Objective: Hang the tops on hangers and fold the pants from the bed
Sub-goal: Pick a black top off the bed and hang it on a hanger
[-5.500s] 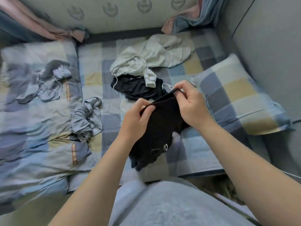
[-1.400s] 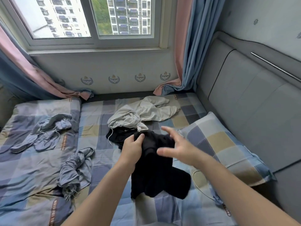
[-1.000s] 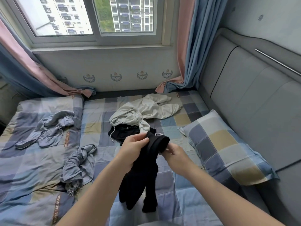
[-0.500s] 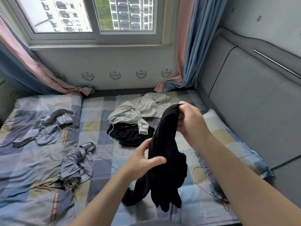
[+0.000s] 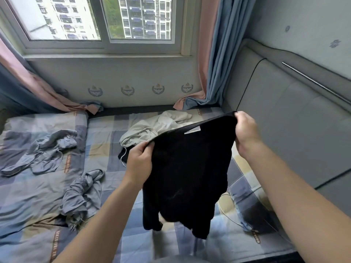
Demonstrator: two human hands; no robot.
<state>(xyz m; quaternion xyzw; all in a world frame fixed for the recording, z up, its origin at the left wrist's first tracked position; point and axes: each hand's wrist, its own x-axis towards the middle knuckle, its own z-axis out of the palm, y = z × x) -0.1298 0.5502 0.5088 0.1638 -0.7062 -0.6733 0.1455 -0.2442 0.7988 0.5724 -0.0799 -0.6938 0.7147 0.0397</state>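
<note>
Black garment [image 5: 188, 173] held up over the bed [image 5: 106, 141], spread between both hands, white label near its top edge. Left hand [image 5: 139, 164] pinches the lower-left corner of that edge, fingers clamped on cloth. Right hand [image 5: 245, 130] grips the higher right corner, fingers curled round it. Hem hangs free above the checked sheet. Beige top [image 5: 152, 128] lies behind; two grey-blue garments [image 5: 45, 154] [image 5: 83, 194] lie left; pillow [image 5: 252, 209] right.
</note>
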